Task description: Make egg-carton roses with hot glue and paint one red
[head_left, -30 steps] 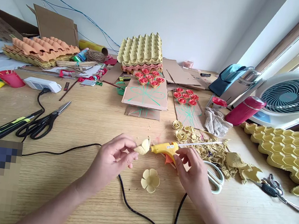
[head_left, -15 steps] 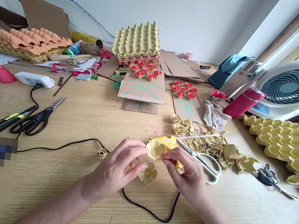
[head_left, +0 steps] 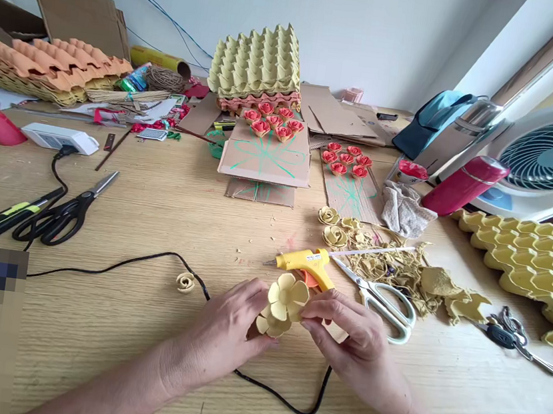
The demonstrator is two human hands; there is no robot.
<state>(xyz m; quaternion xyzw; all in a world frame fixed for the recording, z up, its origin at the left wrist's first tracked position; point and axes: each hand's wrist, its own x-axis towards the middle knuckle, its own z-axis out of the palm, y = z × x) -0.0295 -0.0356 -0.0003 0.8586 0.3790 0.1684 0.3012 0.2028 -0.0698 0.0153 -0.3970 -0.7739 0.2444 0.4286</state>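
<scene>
Between my hands are two pale yellow, petalled flower pieces that look cut from egg-tray pulp. The upper flower piece is pinched at its right edge by my right hand, thumb against fingers. My left hand curls around the left side of the lower flower piece, thumb beneath it. The upper one overlaps the lower; whether they touch I cannot tell. Just beyond lies a yellow hot glue gun, nozzle to the left. A small rolled paper-pulp bud rests left of my left hand.
White-handled scissors, pulp scraps, finished yellow roses and keys lie to the right. Black scissors are at left. A black cord loops in front. Red flowers and stacked egg trays stand at the back.
The upper flower piece has moved slightly down over the lower one. My left hand has gone from the upper piece to the lower one and closed on it. The view has shifted slightly.
</scene>
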